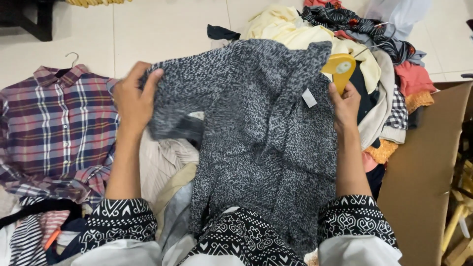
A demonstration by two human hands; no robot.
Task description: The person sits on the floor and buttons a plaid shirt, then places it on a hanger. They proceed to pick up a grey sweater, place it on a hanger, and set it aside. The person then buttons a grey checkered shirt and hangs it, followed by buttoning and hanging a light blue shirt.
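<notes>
1. Left hand [132, 98] grips the grey sweater [256, 133] at its shoulder.
2. Right hand [346, 106] clasps the yellow hanger [340, 69] against the sweater's other side.
3. The sweater hangs over the person's lap, a plaid shirt [54, 128] beside it.

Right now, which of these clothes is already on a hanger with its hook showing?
The plaid shirt lying flat at the left: a metal hanger hook sticks out of its collar. The grey knit sweater is held in both hands, and the pile's clothes lie loose.

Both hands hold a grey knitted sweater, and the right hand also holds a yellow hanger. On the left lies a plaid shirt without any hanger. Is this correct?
Not quite: the head view shows the plaid shirt on a hanger, its metal hook above the collar. The rest holds: left hand and right hand grip the grey sweater, the right also the yellow hanger.
</notes>
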